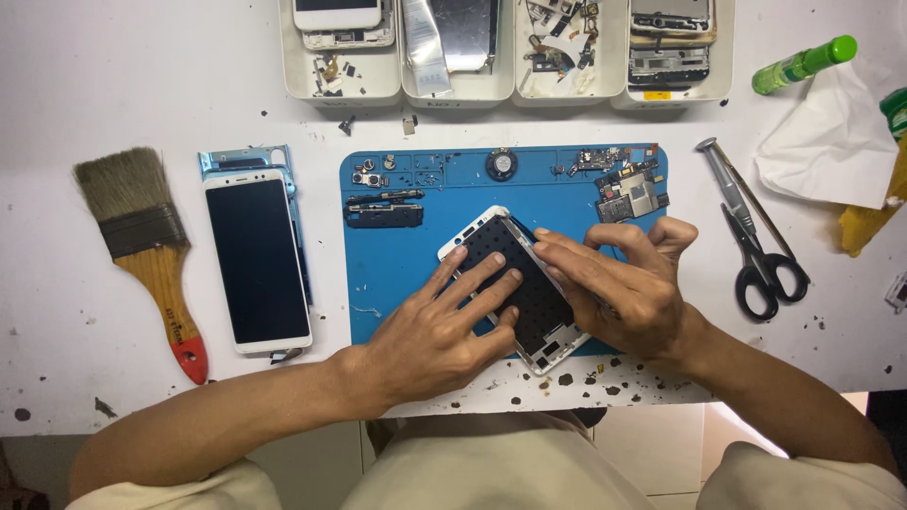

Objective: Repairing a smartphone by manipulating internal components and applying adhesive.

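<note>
- left hand [439, 326] lies flat, fingers spread, pressing the phone frame [515, 283] onto the blue mat [397, 274]; it grasps nothing.
- right hand [619, 283] curls over the frame's right edge, fingertips pinching there; whether it grips a part i cannot tell.
- the frame sits tilted near the mat's front edge, its dark perforated side up.
- step, as i judge: working the frame's edge while it is held steady; the next move calls for firm downward pressure and careful fingertips.
- counts: one whole phone [257, 260] left of the mat, one brush [146, 250] near the worktop's left edge, one pair of scissors [765, 264] on the right, four trays [505, 47] along the back edge, one green bottle [803, 64].
</note>
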